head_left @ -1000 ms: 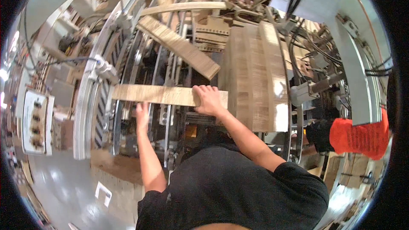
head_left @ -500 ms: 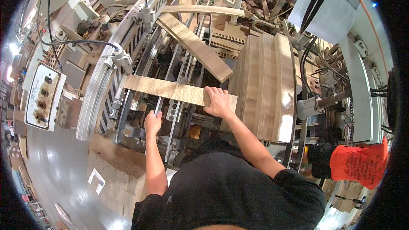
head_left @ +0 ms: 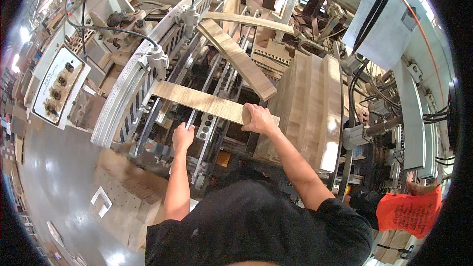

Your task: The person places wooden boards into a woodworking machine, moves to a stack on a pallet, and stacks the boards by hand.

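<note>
A narrow, light wood-grain board [head_left: 202,102] lies crosswise over the machine's metal rails, its left end close to the striped guide edge. On its right end rests my right hand [head_left: 259,118], closed over the edge with the fingers on top. My left hand [head_left: 183,136] is curled at a thin metal rail [head_left: 191,118] just below the board, seemingly wrapped round it; the palm side is hidden. A second board [head_left: 239,59] slants across the rails farther away. Behind it, a third board [head_left: 251,21] lies sideways.
A tall stack of similar boards [head_left: 308,108] stands right of my right hand. On the left are a ruled metal beam [head_left: 116,108], a sensor with a cable [head_left: 156,61] and a control panel [head_left: 60,86]. Orange-red cloth [head_left: 409,212] hangs at the lower right.
The whole view has shifted and tilted slightly. Both hands keep about the same places relative to the board and the rail.
</note>
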Available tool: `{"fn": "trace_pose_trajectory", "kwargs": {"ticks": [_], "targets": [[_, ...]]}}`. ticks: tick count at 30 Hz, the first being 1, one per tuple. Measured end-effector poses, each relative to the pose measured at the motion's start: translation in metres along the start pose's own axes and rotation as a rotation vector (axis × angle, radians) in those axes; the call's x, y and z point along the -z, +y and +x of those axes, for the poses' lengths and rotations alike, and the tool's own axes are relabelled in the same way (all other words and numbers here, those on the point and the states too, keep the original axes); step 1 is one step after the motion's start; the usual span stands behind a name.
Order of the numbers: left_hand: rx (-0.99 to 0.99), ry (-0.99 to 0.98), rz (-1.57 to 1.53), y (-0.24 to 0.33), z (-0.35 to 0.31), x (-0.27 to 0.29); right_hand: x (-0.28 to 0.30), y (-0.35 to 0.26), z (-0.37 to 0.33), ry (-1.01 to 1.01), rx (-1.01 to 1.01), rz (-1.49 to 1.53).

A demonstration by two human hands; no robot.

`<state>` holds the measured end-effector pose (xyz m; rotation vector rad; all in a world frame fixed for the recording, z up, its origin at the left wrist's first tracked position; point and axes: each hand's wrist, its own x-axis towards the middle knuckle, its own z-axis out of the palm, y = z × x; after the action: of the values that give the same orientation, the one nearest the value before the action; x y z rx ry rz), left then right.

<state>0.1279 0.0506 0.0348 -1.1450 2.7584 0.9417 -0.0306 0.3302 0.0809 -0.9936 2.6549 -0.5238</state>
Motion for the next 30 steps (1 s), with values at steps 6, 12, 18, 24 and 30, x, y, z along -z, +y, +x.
{"fn": "trace_pose_trajectory", "kwargs": {"ticks": [6,12,18,24,30], "targets": [[-0.039,0.044,-0.027,-0.005,-0.003,-0.003,-0.001,-0.007,-0.039,0.089,0.056,0.062],[-0.075,0.089,-0.001,-0.003,-0.002,-0.002,0.025,-0.030,-0.132,0.145,-0.120,0.034],[-0.084,0.069,0.006,-0.001,0.000,-0.003,0.053,-0.038,-0.179,0.413,-0.571,0.233],[-0.100,0.049,0.011,-0.004,0.002,-0.006,0.062,-0.018,-0.159,0.791,-0.891,0.172],[-0.121,0.043,-0.021,-0.002,-0.004,-0.003,0.045,0.016,-0.152,0.758,-1.146,0.106]]}}
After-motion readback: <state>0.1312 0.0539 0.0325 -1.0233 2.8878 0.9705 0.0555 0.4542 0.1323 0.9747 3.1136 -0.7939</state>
